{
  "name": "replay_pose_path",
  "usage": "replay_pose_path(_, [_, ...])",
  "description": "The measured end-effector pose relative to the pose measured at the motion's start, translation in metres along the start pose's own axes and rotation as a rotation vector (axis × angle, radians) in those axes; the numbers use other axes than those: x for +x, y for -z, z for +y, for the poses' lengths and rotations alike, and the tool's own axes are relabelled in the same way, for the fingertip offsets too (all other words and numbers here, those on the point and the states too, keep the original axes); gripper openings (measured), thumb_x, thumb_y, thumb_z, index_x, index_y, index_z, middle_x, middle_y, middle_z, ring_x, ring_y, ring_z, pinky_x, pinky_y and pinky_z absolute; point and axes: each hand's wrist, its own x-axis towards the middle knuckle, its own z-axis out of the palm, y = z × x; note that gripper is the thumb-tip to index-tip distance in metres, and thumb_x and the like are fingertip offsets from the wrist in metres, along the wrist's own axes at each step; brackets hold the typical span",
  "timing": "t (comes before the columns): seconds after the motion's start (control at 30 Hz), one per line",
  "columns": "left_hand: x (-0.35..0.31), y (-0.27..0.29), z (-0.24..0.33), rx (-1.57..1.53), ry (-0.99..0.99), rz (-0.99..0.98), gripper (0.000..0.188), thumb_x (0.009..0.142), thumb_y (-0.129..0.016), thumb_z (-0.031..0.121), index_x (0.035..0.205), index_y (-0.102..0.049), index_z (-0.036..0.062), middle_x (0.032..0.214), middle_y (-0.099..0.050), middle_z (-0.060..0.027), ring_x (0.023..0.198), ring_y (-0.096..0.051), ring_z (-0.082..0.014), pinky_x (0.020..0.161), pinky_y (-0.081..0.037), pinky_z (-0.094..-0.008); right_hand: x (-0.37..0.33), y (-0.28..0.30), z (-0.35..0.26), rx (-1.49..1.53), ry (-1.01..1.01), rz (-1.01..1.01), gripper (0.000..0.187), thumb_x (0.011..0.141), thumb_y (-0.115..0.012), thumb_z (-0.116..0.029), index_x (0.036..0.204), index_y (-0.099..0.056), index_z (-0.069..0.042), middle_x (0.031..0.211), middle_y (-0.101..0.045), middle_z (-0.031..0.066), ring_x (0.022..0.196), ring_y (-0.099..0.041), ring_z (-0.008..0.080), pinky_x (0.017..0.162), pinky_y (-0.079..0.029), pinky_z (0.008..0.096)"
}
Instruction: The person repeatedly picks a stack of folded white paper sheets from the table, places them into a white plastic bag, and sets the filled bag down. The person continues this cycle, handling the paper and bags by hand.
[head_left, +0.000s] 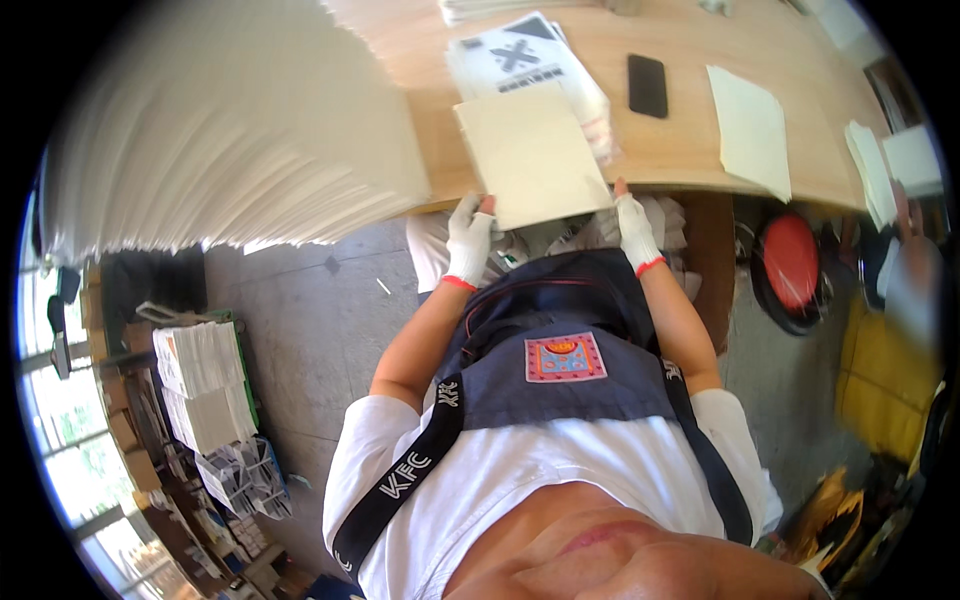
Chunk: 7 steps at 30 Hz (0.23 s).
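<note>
A cream rectangular sheet of paper or thin stack [535, 155] lies tilted over the table's front edge, its near end past the wood. My left hand [470, 238], in a white fingertip-less glove with a red cuff, grips its near left corner. At the near right corner my right hand [637, 230], gloved alike, holds on with the thumb up along the edge. The other fingers of both hands are mostly hidden. Just beyond, partly covered by the cream paper, is a pile of printed white sheets [515, 55] with a dark cross-shaped figure.
A tall stack of cream paper [260, 130] fills the table's left. A black phone [647, 86] and another cream sheet [748, 130] lie to the right on the wooden table [680, 160]. Bundled paper [205, 385] stands low at left; a red round seat [790, 262] is below right.
</note>
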Motion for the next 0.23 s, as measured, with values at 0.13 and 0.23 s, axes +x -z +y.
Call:
replay_pose_path(0.13, [-0.002,0.008,0.088,0.493,-0.402,-0.104,0.015,0.079,-0.061,0.02,0.084,-0.056,0.0064,0.067,-0.054,-0.0101,0.06,-0.055,-0.0202,0.057,-0.043,-0.0304,-0.027,-0.034,-0.037,0.263,0.014,-0.202,0.019,0.087,-0.058,-0.03,0.085,-0.053,-0.011,0.057,-0.049,-0.0011,0.042,-0.044,0.0096,0.037,-0.031,0.0235])
replay_pose_path(0.23, [-0.038,0.028,0.191,0.636,-0.468,-0.173,0.02,0.076,-0.065,0.025,0.085,-0.058,0.0087,0.075,-0.059,-0.0107,0.071,-0.06,-0.0204,0.063,-0.045,-0.0356,-0.034,-0.056,-0.073,0.41,0.142,-0.549,0.02,0.089,-0.054,-0.03,0.094,-0.051,-0.011,0.057,-0.05,0.0041,0.041,-0.045,0.0145,0.034,-0.031,0.0256])
